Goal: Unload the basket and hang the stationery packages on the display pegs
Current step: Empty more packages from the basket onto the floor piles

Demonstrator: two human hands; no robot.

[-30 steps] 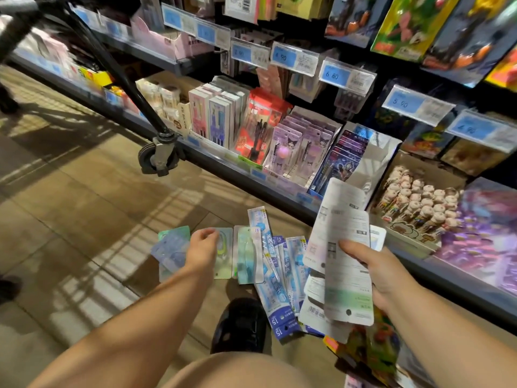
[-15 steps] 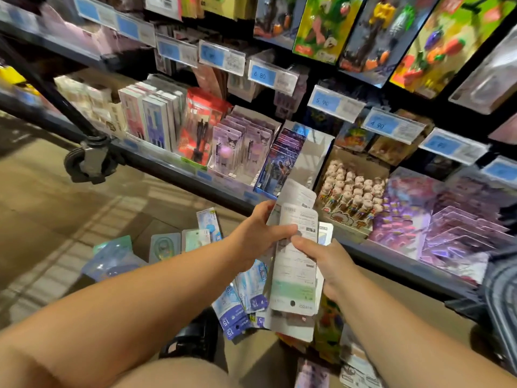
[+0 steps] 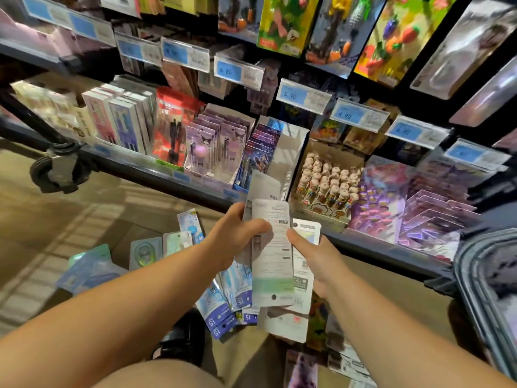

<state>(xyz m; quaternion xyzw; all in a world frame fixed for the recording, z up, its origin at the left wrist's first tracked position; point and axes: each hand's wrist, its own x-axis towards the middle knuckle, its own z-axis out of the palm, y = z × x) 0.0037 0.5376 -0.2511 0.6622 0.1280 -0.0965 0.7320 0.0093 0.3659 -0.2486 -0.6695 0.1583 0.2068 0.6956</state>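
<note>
On the floor [image 3: 56, 233] at my left lie loose packages [image 3: 145, 252], below a shelf [image 3: 140, 166] where an open carton [image 3: 207, 172] holds upright purple cards [image 3: 221, 138]. My left grip [image 3: 237, 236] and right grip [image 3: 316, 256] are both clamped on a fanned stack of white stationery packages [image 3: 271, 259], held in front of the shelf edge. Right of them a cardboard box [image 3: 321, 212] is packed with standing figure pens [image 3: 327, 177], and the dark basket [image 3: 472, 275] sits far right, its contents too blurred to tell.
</note>
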